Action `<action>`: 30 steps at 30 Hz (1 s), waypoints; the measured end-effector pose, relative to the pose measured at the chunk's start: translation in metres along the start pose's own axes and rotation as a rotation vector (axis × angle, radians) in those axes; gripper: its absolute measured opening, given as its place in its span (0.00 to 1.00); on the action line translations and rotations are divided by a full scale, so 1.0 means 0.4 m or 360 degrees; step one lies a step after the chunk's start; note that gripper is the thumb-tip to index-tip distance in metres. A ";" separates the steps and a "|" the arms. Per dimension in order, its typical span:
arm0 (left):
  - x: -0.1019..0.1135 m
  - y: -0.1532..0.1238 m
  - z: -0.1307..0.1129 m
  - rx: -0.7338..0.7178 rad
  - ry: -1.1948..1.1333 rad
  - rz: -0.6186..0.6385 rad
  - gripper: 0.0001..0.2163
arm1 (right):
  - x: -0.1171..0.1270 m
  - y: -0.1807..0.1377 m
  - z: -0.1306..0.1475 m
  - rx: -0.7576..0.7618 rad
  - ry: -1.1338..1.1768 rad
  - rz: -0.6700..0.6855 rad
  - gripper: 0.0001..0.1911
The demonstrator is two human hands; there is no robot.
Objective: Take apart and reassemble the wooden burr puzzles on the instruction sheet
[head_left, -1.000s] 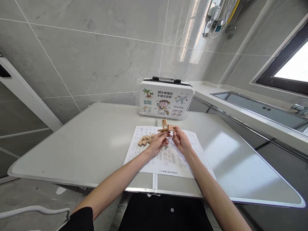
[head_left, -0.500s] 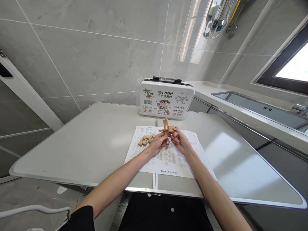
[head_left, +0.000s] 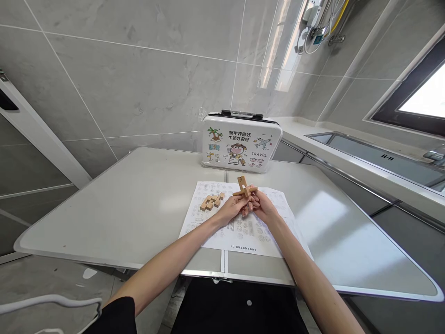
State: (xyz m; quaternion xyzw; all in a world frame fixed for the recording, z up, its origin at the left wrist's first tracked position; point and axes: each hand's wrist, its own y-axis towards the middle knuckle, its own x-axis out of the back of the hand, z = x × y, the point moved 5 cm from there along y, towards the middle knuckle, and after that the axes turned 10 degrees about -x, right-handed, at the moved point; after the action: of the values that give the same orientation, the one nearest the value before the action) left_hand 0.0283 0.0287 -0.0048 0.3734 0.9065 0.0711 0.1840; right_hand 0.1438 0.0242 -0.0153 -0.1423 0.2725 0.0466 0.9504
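Note:
Between my hands, above a printed sheet, is a partly joined set of notched wooden puzzle blocks (head_left: 242,183); one block stands up with a dark mark on it, others cross it lower down. My left hand (head_left: 233,206) is closed on the blocks from the left. From the right, my right hand (head_left: 261,203) grips them too, its fingers curled close to the left ones. Several loose notched wooden blocks (head_left: 210,202) lie together on the paper sheet (head_left: 222,236), left of my left hand. The sheet carries small printed diagrams.
A white folding table (head_left: 156,195) bears everything. Behind the sheet stands a white cartoon-printed case (head_left: 239,144) with a dark handle, close to the tiled wall (head_left: 146,83). A counter with a sink (head_left: 375,153) runs along the right.
The joined blocks have turned in my hands, and the marked block now shows its face more. My right hand's fingers have moved in closer to my left hand. The loose blocks have stayed put.

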 end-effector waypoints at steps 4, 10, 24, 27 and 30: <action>-0.010 -0.004 -0.007 -0.0028 0.0011 0.0083 0.22 | 0.005 0.004 -0.006 -0.0046 -0.0052 -0.0018 0.32; -0.029 -0.011 -0.029 -0.0118 0.0056 0.0195 0.25 | 0.005 -0.001 -0.010 -0.0108 -0.0168 -0.0088 0.27; -0.050 -0.022 -0.050 -0.0175 0.0384 0.0239 0.23 | -0.006 -0.005 -0.012 -0.0128 -0.0137 0.0009 0.18; -0.049 -0.021 -0.050 -0.0179 0.0504 0.0240 0.19 | -0.003 0.002 -0.010 -0.0102 -0.0037 -0.0004 0.16; -0.046 -0.021 -0.047 -0.0165 0.0628 0.0249 0.19 | -0.005 0.004 -0.005 -0.0041 0.0078 -0.0023 0.17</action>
State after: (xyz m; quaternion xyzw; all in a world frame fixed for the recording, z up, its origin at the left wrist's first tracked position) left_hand 0.0274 0.0099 0.0156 0.4114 0.8883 0.2034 0.0159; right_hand 0.1408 0.0249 -0.0164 -0.1577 0.2941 0.0399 0.9418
